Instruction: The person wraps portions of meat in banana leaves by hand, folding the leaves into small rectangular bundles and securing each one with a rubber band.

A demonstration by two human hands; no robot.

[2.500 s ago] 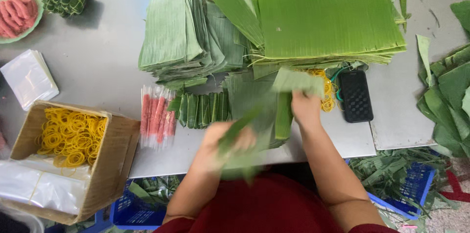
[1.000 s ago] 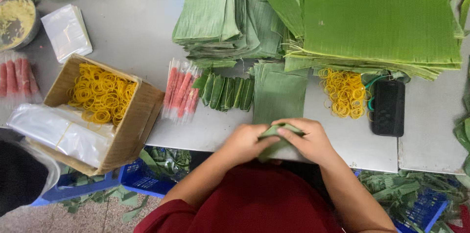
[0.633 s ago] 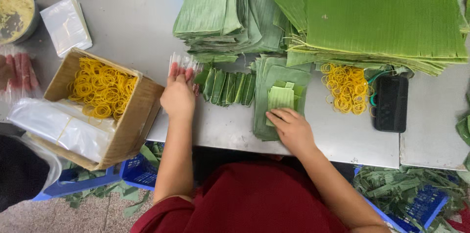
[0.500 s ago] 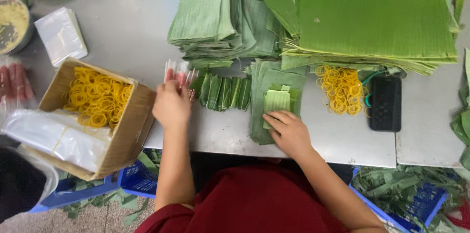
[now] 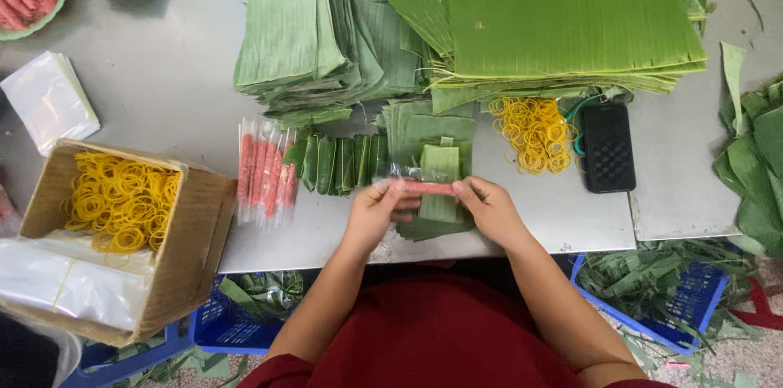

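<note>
At frame centre, my left hand [image 5: 377, 210] and right hand [image 5: 489, 208] pinch the ends of a wrapped pink sausage stick [image 5: 426, 188]; I'd keep it level, centred over the folded leaf strip [image 5: 440, 166].

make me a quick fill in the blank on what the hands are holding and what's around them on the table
1. Both hands, left hand and right hand, hold a pink ____ in clear wrap by its two ends.
2. The stick is held above a small folded leaf piece whose colour is ____.
3. The cardboard box holds rubber bands coloured ____.
4. The black phone lies to the ____ of the loose rubber band pile.

Missing words: sausage stick; green; yellow; right
</note>
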